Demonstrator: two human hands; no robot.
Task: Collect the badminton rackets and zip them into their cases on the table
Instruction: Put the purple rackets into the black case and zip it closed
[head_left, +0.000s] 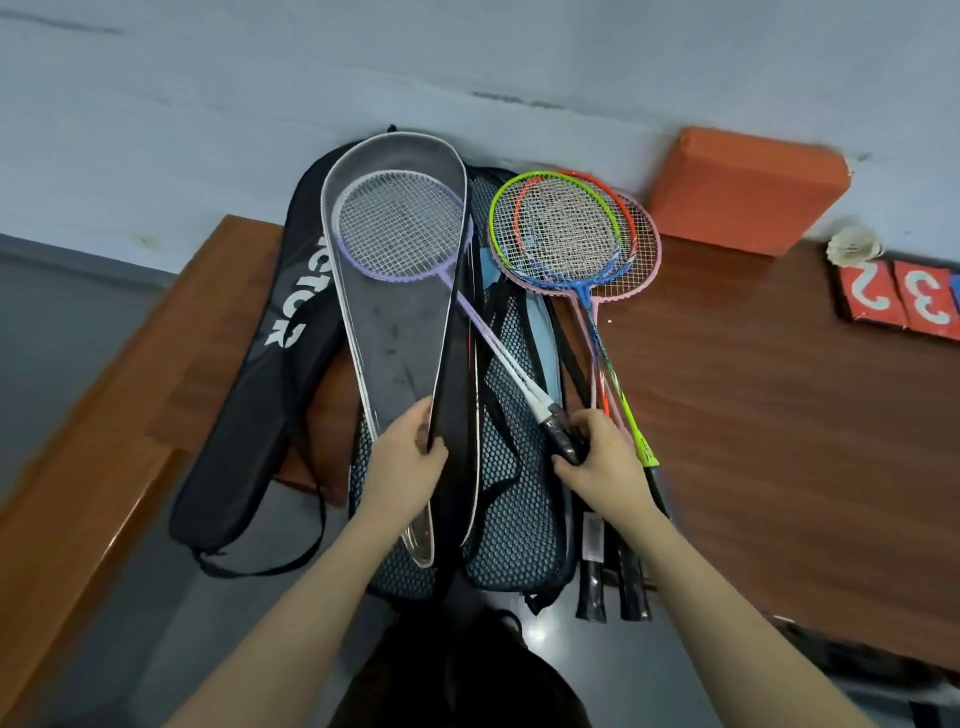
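Note:
A purple-and-white racket (402, 226) lies with its head inside an open black case (400, 322) that has a grey lining and a white edge. My right hand (597, 460) grips this racket's black handle. The case's flap edge is pinched in my left hand (410, 452), which holds it open. Three more rackets, green (496, 218), orange (597, 182) and pink (652, 249), lie stacked to the right on the wooden table (753, 415). Under the open case sit several mesh and light-blue cases (511, 519). A black case with white lettering (260, 395) lies at the left.
An orange block (748, 189) stands against the wall at the back right. A white shuttlecock (854, 247) and red number cards (904, 301) lie at the far right. Two black racket grips (613, 587) overhang the table's near edge. The table's left edge drops to the floor.

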